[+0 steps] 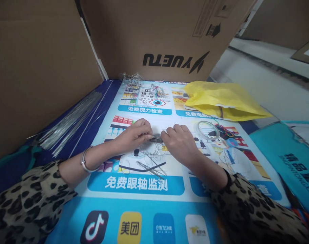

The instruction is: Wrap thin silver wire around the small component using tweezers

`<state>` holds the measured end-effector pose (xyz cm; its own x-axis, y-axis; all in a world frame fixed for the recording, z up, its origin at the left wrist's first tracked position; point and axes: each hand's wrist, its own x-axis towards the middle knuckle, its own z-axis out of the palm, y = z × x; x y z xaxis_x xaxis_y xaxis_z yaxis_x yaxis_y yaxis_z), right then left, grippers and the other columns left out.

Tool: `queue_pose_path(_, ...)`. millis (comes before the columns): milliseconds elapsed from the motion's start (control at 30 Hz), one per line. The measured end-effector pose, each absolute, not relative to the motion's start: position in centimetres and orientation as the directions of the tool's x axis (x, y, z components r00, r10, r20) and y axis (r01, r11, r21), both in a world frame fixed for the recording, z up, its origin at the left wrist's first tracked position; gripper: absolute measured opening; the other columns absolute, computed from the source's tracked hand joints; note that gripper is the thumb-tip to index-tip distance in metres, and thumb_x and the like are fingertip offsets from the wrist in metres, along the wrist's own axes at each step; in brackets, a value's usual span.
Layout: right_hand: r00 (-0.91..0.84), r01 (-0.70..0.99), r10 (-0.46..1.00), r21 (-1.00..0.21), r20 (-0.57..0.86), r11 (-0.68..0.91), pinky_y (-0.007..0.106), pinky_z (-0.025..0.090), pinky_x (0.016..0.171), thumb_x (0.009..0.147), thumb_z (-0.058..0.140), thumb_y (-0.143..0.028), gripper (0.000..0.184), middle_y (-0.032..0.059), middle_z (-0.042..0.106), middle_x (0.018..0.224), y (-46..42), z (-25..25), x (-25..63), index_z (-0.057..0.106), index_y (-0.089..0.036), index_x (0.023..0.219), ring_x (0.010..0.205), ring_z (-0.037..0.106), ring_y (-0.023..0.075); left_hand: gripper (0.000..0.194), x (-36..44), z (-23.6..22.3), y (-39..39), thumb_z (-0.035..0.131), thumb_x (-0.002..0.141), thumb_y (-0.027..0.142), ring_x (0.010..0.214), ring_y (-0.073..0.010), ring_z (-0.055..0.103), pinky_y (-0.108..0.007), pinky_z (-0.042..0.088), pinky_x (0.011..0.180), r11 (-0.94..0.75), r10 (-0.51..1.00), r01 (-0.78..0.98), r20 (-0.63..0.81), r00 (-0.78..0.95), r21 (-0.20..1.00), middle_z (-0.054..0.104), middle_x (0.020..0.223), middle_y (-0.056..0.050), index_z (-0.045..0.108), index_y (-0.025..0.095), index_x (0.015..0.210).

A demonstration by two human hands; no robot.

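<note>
My left hand is closed in a pinch, thumb against fingers, on one end of a short length of thin grey wire. From the other side my right hand, knuckles up, grips the same wire. Only a small stretch of it shows between the fingertips, so its exact shape is hard to make out. Just below the hands, loose cut wires and thin curled loops lie on the printed sheet. To the left rests a bundle of long straight silvery wires.
Cardboard with printed lettering stands upright behind and at left. Tangled wire scraps lie at the back. On the right are a round wire coil, coloured wires, a yellow bag and a teal bag.
</note>
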<state>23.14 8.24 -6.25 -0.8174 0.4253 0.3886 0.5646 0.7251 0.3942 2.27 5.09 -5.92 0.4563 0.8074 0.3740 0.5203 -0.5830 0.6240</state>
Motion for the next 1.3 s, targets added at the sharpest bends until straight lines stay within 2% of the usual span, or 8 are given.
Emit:
queue_pose_path(200, -0.791, 0.600, 0.468, 0.354, 0.393, 0.717, 0.035, 0.018, 0.065, 0.083, 0.046, -0.014, 0.015, 0.0065, 0.054, 0.070, 8.12, -6.51, 23.17, 0.059, -0.017, 0.075, 0.073, 0.036, 0.0200, 0.011, 2.43, -5.68, 5.00, 0.048, 0.088, 0.019, 0.089, -0.0145, 0.045, -0.028, 0.038, 0.079, -0.558, 0.826, 0.553, 0.352, 0.439, 0.619, 0.049, 0.085, -0.002, 0.051, 0.017, 0.077)
queue_pose_path(400, -0.776, 0.620, 0.500, 0.324, 0.384, 0.714, 0.035, 0.019, 0.065, 0.082, 0.048, -0.016, 0.014, 0.0065, 0.054, 0.071, 8.00, -6.69, 23.27, 0.060, -0.017, 0.076, 0.075, 0.037, 0.0205, 0.011, 2.52, -6.18, 5.16, 0.049, 0.088, 0.021, 0.087, -0.0145, 0.043, -0.028, 0.037, 0.077, -0.560, 0.825, 0.549, 0.356, 0.440, 0.620, 0.046, 0.080, -0.002, 0.056, 0.018, 0.079)
queue_pose_path(667, -0.758, 0.643, 0.547, 0.268, 0.354, 0.718, 0.034, 0.018, 0.064, 0.079, 0.052, -0.018, 0.010, 0.0060, 0.055, 0.070, 8.24, -7.02, 23.26, 0.061, -0.019, 0.075, 0.074, 0.038, 0.0203, 0.010, 2.68, -5.69, 4.94, 0.051, 0.085, 0.019, 0.090, -0.0154, 0.043, -0.029, 0.037, 0.080, -0.478, 0.872, 0.542, 0.300, 0.387, 0.691, 0.044, 0.084, -0.002, 0.056, 0.017, 0.078)
queue_pose_path(1300, -0.799, 0.586, 0.456, 0.343, 0.391, 0.734, 0.034, 0.019, 0.065, 0.083, 0.046, -0.012, 0.016, 0.0055, 0.054, 0.070, 8.21, -6.38, 23.43, 0.059, -0.017, 0.075, 0.073, 0.037, 0.0191, 0.011, 2.79, -6.42, 4.96, 0.050, 0.086, 0.021, 0.090, -0.0158, 0.043, -0.031, 0.037, 0.082, -0.513, 0.855, 0.526, 0.348, 0.385, 0.678, 0.046, 0.085, -0.002, 0.056, 0.018, 0.078)
